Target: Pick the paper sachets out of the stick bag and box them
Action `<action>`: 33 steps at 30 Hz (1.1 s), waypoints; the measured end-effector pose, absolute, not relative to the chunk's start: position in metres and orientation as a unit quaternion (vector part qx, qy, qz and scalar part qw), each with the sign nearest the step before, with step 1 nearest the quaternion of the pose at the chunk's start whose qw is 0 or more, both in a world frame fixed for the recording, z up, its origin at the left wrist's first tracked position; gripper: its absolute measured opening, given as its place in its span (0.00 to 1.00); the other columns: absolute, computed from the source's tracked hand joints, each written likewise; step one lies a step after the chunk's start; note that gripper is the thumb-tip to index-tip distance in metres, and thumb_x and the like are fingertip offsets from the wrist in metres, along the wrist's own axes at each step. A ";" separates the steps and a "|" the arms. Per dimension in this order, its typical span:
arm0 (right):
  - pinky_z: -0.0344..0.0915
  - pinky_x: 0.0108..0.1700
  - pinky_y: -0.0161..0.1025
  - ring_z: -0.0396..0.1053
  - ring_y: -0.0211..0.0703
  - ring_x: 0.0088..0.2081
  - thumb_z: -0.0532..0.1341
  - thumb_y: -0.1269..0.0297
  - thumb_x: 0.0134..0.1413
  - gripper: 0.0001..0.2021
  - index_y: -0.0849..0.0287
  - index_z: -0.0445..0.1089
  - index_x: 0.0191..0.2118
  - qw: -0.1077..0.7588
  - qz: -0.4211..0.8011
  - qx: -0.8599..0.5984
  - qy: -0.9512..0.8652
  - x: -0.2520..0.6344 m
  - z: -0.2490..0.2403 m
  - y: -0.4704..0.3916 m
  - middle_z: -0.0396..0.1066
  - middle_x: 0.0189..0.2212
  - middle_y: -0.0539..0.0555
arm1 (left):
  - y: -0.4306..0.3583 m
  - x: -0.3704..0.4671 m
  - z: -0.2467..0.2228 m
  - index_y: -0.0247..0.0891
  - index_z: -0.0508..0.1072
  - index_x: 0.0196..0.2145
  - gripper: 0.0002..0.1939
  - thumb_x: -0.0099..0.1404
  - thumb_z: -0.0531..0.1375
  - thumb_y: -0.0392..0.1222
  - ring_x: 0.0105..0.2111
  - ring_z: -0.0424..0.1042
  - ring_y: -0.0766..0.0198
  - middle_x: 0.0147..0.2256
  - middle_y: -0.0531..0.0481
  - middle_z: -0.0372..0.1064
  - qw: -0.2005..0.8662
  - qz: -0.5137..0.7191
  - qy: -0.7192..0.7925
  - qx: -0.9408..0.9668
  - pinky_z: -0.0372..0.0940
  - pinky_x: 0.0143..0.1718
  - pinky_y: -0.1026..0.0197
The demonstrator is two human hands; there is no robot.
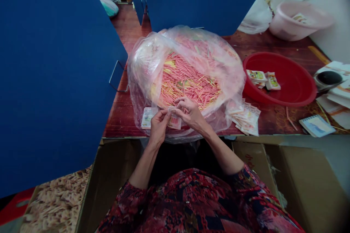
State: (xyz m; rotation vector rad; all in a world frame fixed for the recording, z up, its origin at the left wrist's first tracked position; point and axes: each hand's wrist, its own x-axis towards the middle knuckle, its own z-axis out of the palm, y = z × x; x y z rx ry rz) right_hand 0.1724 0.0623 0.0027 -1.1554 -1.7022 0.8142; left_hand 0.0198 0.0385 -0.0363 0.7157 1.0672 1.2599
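Observation:
A small clear packet (174, 122) with pink sticks inside hangs between my hands at the front of a large plastic bag (146, 58). My left hand (159, 125) pinches the packet's upper left edge. The fingers of my right hand (188, 113) are closed on its top edge. Behind them, the open bag is full of thin pink and yellow sticks (188, 80). Left of my left hand lies a flat printed packet (147, 118). A pile of flat packets (247, 119) lies to the right of the bag.
A red basin (295, 83) with a few packs stands at the right, a pink tub (290, 25) behind it. A notepad (317, 125) and rubber bands lie near the front edge. Blue panels (60, 72) rise at the left and back. A person's arm shows at top left.

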 end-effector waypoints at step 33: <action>0.56 0.49 0.42 0.68 0.50 0.48 0.51 0.63 0.69 0.14 0.54 0.74 0.47 0.153 0.042 -0.862 -0.482 0.382 -0.021 0.063 0.74 0.45 0.58 | 0.013 0.203 -0.021 0.34 0.76 0.51 0.18 0.66 0.56 0.39 0.54 0.74 0.51 0.53 0.37 0.75 0.558 0.188 0.315 0.744 0.66 0.60 0.49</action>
